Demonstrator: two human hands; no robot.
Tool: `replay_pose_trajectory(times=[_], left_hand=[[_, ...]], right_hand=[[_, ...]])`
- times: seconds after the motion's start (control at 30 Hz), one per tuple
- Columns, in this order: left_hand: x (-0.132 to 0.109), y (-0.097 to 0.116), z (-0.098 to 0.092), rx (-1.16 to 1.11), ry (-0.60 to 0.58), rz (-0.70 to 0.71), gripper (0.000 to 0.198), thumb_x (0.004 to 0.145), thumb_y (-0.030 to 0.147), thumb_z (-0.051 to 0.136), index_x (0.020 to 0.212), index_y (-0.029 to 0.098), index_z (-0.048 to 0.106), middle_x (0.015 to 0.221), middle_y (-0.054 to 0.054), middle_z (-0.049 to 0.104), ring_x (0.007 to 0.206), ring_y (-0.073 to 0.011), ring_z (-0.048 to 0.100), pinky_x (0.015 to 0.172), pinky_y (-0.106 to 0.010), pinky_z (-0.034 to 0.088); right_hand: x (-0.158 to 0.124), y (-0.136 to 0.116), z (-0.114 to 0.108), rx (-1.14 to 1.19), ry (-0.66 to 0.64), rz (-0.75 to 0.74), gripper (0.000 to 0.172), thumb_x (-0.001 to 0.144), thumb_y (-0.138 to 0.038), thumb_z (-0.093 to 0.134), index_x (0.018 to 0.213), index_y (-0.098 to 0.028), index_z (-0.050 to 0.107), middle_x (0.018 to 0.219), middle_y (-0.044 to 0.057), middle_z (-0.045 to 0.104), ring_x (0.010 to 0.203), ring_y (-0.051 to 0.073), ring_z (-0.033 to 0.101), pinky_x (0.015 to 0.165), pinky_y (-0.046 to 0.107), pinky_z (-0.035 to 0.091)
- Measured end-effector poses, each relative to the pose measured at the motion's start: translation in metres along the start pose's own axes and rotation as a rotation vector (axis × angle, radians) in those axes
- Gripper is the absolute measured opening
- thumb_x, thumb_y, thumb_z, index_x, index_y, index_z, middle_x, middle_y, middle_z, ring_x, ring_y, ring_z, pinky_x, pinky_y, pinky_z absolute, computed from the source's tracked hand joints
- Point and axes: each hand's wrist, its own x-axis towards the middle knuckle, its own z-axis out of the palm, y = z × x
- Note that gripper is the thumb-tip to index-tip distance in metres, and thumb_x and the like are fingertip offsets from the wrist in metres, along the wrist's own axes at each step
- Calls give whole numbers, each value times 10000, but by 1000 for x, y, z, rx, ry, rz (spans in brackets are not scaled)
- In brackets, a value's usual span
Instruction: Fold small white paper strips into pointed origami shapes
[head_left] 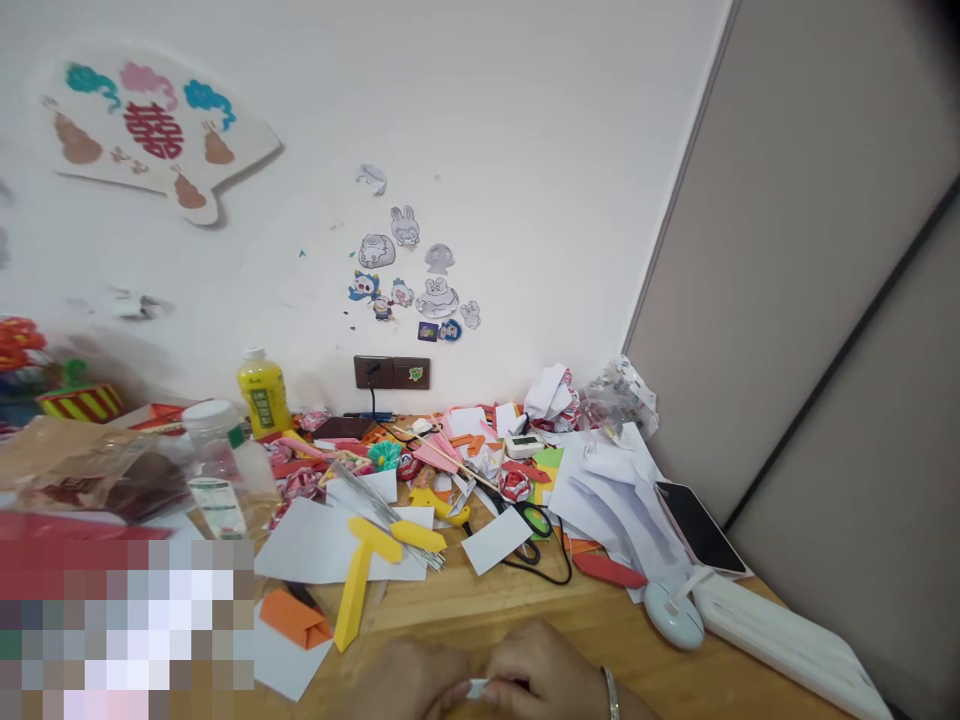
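Note:
At the bottom centre, my left hand and my right hand meet close to the wooden table. Fingers of both are closed on a small white piece of paper, of which only a bit shows between them. A bracelet circles my right wrist. Left of my hands lie folded yellow paper strips and a folded orange paper on white paper. Beyond my hands is a white paper slip.
Black-handled scissors, a yellow glue gun and thin wires lie among paper scraps. A yellow drink bottle and a clear jar stand left. At right are a tablet-like device and a white lamp.

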Motion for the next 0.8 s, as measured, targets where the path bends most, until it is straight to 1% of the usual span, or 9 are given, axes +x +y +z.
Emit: replay_pose_trajectory(times=[0.07, 0.13, 0.27, 0.37, 0.47, 0.57, 0.67, 0.73, 0.8], left_hand=[[0, -3, 0, -10, 2, -15, 403, 830, 431, 358, 652, 217, 650, 591, -11, 643, 510, -137, 517, 457, -217, 248], [0, -7, 0, -33, -10, -33, 379, 810, 426, 396, 630, 207, 647, 554, 1, 619, 475, -117, 485, 438, -205, 234], [-1, -12, -4, -96, -28, -83, 284, 771, 337, 468, 612, 189, 651, 521, 21, 589, 462, -95, 438, 419, -187, 213], [-2, -12, -6, -240, -44, -93, 264, 768, 291, 464, 623, 185, 657, 539, 22, 606, 504, -99, 468, 439, -165, 267], [-1, -12, -8, -395, -59, -107, 287, 779, 305, 444, 641, 178, 660, 540, 15, 625, 484, -98, 474, 457, -158, 317], [1, -15, -8, -540, -68, -107, 304, 790, 361, 436, 717, 174, 664, 594, -2, 659, 449, -95, 478, 455, -162, 351], [2, -18, -5, -651, -83, -74, 313, 798, 382, 433, 772, 174, 667, 633, -18, 675, 472, -107, 526, 492, -175, 398], [2, -19, -3, -724, -92, -88, 308, 801, 377, 435, 907, 182, 649, 640, -21, 678, 476, -117, 545, 497, -190, 417], [2, -21, -1, -799, -78, -97, 338, 802, 369, 443, 1054, 196, 587, 690, -27, 689, 518, -133, 573, 530, -212, 441]], right_hand=[[-2, 0, -5, -54, 5, -23, 664, 876, -534, 76, 569, -178, 544, 473, 8, 490, 457, 111, 390, 489, 238, 276], [-4, 1, -9, -68, 15, -41, 711, 865, -553, 32, 588, -177, 567, 468, 15, 502, 450, 115, 393, 484, 240, 277], [-10, 4, -12, -70, 65, 24, 775, 821, -618, -11, 589, -162, 571, 470, 21, 510, 455, 108, 416, 479, 226, 288], [-11, 5, -15, -71, 86, 81, 771, 814, -630, 1, 539, -159, 546, 460, 17, 490, 453, 104, 402, 489, 229, 287], [-12, 5, -20, 6, 98, 114, 739, 812, -646, 62, 564, -156, 557, 485, 14, 497, 466, 101, 409, 474, 215, 285], [-12, 6, -26, 57, 118, 177, 676, 827, -624, 137, 579, -157, 557, 504, 7, 487, 482, 102, 418, 471, 207, 287], [-12, 8, -29, 130, 132, 173, 641, 824, -619, 193, 551, -156, 542, 486, -2, 461, 469, 100, 412, 465, 206, 286], [-12, 9, -30, 189, 142, 184, 625, 807, -634, 235, 544, -158, 541, 483, -5, 454, 473, 102, 420, 466, 205, 292], [-13, 9, -30, 261, 133, 241, 602, 800, -636, 262, 559, -163, 545, 465, -16, 439, 454, 100, 419, 465, 202, 306]])
